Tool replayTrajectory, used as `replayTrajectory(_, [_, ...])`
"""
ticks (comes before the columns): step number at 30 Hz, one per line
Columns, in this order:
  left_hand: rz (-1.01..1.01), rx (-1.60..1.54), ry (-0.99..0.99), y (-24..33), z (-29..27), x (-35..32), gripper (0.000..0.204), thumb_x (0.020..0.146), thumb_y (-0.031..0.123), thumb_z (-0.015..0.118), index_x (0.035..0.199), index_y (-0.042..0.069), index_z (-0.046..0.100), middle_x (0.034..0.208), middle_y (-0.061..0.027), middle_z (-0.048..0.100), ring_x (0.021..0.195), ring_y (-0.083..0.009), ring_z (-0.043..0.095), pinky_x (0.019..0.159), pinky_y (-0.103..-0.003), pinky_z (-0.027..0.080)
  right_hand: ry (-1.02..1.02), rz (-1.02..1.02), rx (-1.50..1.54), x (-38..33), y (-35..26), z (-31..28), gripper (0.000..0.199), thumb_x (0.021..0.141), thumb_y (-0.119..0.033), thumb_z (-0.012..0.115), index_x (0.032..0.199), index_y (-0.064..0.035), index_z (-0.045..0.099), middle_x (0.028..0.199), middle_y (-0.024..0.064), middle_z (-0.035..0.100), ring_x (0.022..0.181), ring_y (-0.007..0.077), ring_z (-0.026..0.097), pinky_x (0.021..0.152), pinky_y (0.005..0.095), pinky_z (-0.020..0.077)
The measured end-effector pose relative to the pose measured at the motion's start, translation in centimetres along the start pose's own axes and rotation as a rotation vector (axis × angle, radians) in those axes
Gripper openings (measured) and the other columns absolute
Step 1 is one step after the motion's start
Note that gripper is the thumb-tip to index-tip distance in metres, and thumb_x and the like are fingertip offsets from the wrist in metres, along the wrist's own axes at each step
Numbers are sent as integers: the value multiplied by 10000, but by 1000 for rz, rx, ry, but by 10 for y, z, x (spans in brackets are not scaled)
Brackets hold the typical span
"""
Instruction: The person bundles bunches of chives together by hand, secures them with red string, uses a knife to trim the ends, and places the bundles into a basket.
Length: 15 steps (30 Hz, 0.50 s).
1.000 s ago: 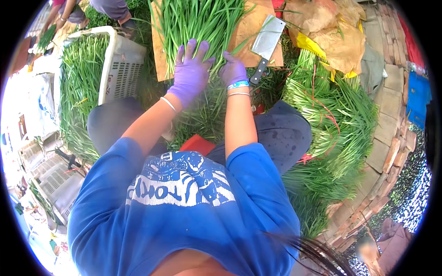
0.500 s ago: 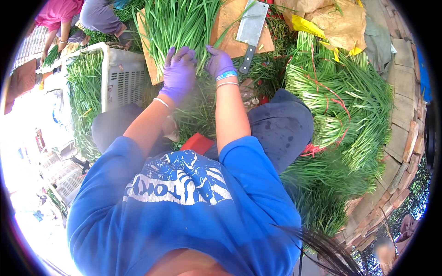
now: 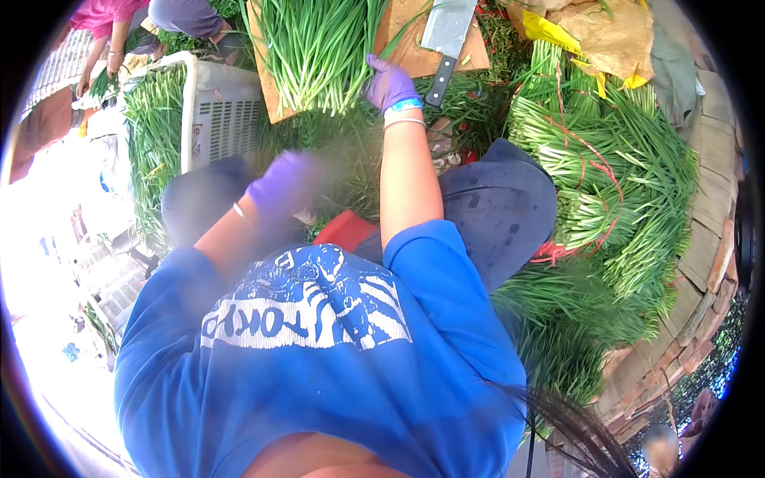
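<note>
A bunch of green garlic chives point(image 3: 323, 56) lies spread on a wooden cutting board point(image 3: 275, 94), its pale cut ends toward me. My right hand point(image 3: 390, 84), in a purple glove, rests at the bunch's right side near those ends. Its thumb is stretched out and its fingers bend loosely against the stalks, not closed round them. Nearer my body, over my left leg, my left hand point(image 3: 280, 185) is away from the board. Motion smears its purple-gloved fingers, so I cannot see whether they hold anything. A cleaver point(image 3: 448, 36) with a black handle lies on the board's right part.
Left of the board stands a white plastic crate point(image 3: 191, 103) beside more chives point(image 3: 155, 127). A large pile of chives with red ties point(image 3: 610, 167) fills the right side, along a brick edge point(image 3: 701, 207). Another person's arm point(image 3: 118, 44) handles greens at the upper left.
My left hand has left the bunch and come down toward my body. My right hand stays at the bunch's side, slightly higher in the picture. The whole view has shifted a little.
</note>
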<state>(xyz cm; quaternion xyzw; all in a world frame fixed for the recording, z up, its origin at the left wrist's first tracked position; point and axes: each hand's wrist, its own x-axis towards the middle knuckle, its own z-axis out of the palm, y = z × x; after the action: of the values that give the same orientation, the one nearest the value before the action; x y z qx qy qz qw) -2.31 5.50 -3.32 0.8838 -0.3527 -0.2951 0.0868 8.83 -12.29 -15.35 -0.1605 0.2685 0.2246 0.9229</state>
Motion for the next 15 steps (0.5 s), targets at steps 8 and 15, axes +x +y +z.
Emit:
replayTrajectory(8, [-468, 258, 328, -1, -41, 89, 322, 808, 273, 479, 1127, 262, 523, 684, -88, 608, 611, -299, 591, 560, -421, 465, -87, 58, 119, 4, 0, 0, 273, 850, -155, 478, 1087, -20, 466, 1075, 136, 541, 966, 304, 496, 888, 467, 361])
replayTrajectory(15, [-457, 284, 333, -6, -26, 86, 217, 840, 320, 434, 854, 192, 609, 632, -93, 590, 560, -302, 574, 502, -410, 447, -79, 75, 71, -5, -3, 7, 287, 863, -160, 459, 1105, -7, 444, 1101, 136, 521, 980, 317, 481, 897, 485, 356])
